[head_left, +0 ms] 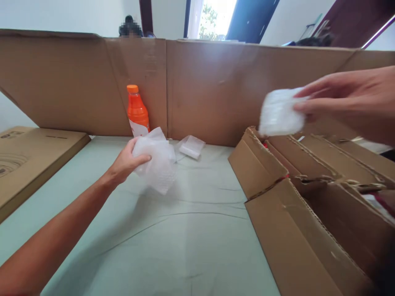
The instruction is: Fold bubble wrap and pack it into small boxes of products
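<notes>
My left hand [128, 160] grips several sheets of bubble wrap [159, 164] above the pale green tabletop [191, 246]. On the right, my right hand [336, 98] pinches a small white wrapped packet [279, 113] between thumb and fingers; what it contains cannot be made out. That packet hangs over the near rim of the open cardboard boxes [259, 164]. Behind the left hand stands an orange bottle [137, 111] with an orange cap. A folded clear plastic piece [191, 146] lies on the table between the two hands.
A tall cardboard panel [200, 90] closes off the back of the table. At the left lies a flat brown carton [40, 152]. Divided cardboard boxes [308, 242] fill the right side. Beyond the panel, part of a person's head [130, 28] shows.
</notes>
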The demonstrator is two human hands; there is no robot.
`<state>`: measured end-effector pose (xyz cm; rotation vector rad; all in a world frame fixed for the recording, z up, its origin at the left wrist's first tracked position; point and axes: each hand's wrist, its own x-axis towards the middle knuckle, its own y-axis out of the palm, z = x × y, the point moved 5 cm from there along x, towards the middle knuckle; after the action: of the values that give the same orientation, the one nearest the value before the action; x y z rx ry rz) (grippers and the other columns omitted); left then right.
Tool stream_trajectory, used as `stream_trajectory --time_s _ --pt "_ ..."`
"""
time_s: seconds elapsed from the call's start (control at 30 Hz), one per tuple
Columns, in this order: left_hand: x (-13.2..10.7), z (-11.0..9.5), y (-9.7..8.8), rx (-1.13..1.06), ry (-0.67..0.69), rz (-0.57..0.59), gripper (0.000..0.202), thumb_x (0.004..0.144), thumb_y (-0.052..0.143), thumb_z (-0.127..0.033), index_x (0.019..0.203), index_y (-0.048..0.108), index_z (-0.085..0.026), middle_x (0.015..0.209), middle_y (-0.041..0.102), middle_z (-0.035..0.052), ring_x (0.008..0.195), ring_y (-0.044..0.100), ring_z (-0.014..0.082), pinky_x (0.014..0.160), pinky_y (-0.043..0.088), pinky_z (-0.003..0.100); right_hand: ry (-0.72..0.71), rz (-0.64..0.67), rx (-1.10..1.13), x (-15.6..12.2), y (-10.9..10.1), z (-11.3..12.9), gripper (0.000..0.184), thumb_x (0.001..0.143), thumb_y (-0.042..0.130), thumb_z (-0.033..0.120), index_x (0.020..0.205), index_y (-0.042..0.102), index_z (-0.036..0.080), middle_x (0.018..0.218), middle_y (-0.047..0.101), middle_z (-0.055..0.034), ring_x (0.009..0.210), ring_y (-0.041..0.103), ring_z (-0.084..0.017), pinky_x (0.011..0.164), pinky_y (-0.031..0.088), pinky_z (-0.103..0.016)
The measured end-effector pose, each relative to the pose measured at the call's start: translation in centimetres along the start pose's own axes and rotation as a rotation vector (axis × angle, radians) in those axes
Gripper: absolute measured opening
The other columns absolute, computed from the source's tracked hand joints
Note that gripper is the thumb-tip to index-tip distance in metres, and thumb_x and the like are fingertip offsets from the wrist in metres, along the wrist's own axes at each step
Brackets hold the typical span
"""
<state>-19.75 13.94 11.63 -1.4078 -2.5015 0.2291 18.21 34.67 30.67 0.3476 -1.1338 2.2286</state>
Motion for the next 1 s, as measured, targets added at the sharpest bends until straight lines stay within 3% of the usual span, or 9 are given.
stream_trajectory --time_s 0.03,0.1,0.17,0.3,0.47,0.63,0.77,0.87,1.0 --pt "1.7 -0.2 0.5 0.024 0.040 0.009 0.080 0.071 0.078 -0.045 0.140 0.047 -0.018 0.132 0.063 0.0142 0.117 0.063 0.0320 0.096 0.054 0.043 0.105 -0.152 -0.204 1.7 1.6 0.6 0.017 0.084 0.073 0.021 0.090 0.077 0.037 0.059 0.066 0.0068 0.041 0.047 -0.006 0.032 0.026 -0.016" --pt "4.9 -0.5 1.8 0.182 0.135 -0.007 0.083 0.076 0.076 -0.042 0.145 0.040 -0.012 0.143 0.055 0.0201 0.128 0.056 0.0338 0.105 0.048 0.045 0.218 -0.207 -0.373 5.3 6.8 0.7 0.011 0.084 0.072 0.026 0.094 0.076 0.030 0.072 0.072 0.0033 0.056 0.061 -0.012 0.047 0.048 -0.023" --pt "7.2 -0.2 3.0 0.445 0.161 -0.086 0.096 0.079 0.076 -0.043 0.152 0.026 -0.005 0.158 0.032 0.0292 0.147 0.035 0.0389 0.116 0.036 0.050 0.278 -0.016 -0.478 8.4 13.2 -0.9 0.029 0.090 0.063 0.025 0.119 0.069 0.023 0.092 0.076 -0.0018 0.077 0.067 -0.015 0.070 0.057 -0.028" --pt "8.0 2.2 4.9 0.631 0.172 -0.088 0.092 0.087 0.069 -0.043 0.157 0.021 -0.007 0.167 0.005 0.0296 0.154 0.017 0.0446 0.119 0.026 0.057 0.346 0.177 -0.578 10.6 22.3 -5.9 0.054 0.086 0.068 0.027 0.139 0.059 0.018 0.126 0.069 -0.0146 0.111 0.065 -0.026 0.096 0.051 -0.041" --pt "7.2 6.7 6.3 0.794 0.233 0.014 0.068 0.092 0.060 -0.038 0.154 0.038 -0.020 0.168 0.019 0.0178 0.153 0.022 0.0423 0.120 0.021 0.060 0.390 0.251 -0.690 9.6 28.8 -11.6 0.073 0.088 0.065 0.038 0.156 0.039 0.026 0.165 0.030 -0.0163 0.143 0.038 -0.038 0.108 0.038 -0.057" --pt "9.2 11.0 7.5 0.900 0.207 0.084 0.055 0.098 0.046 -0.039 0.149 0.045 -0.018 0.159 0.041 0.0178 0.148 0.033 0.0410 0.118 0.022 0.064 0.377 0.283 -0.720 9.1 33.6 -15.9 0.065 0.098 0.047 0.045 0.157 0.036 0.021 0.164 0.032 -0.0175 0.147 0.033 -0.034 0.112 0.032 -0.051" --pt "10.1 12.2 8.0 0.939 0.207 0.090 0.058 0.099 0.040 -0.041 0.153 0.038 -0.019 0.163 0.035 0.0162 0.149 0.028 0.0387 0.119 0.020 0.062 0.357 0.255 -0.739 8.6 35.4 -17.3 0.063 0.103 0.032 0.043 0.160 0.024 0.017 0.165 0.027 -0.0196 0.148 0.030 -0.032 0.115 0.023 -0.049" --pt "9.7 12.4 8.1 0.957 0.210 0.095 0.056 0.099 0.039 -0.041 0.152 0.039 -0.021 0.163 0.035 0.0157 0.149 0.029 0.0381 0.118 0.020 0.063 0.366 0.278 -0.758 8.4 35.8 -17.2 0.063 0.104 0.028 0.041 0.161 0.021 0.014 0.164 0.029 -0.0220 0.147 0.032 -0.032 0.114 0.023 -0.050" --pt "9.0 12.0 7.8 0.964 0.225 0.116 0.049 0.098 0.039 -0.037 0.143 0.049 -0.019 0.158 0.041 0.0200 0.145 0.034 0.0399 0.114 0.026 0.067 0.369 0.347 -0.817 9.2 34.6 -14.3 0.061 0.099 0.042 0.044 0.154 0.037 0.017 0.157 0.041 -0.0220 0.137 0.043 -0.035 0.106 0.032 -0.050"
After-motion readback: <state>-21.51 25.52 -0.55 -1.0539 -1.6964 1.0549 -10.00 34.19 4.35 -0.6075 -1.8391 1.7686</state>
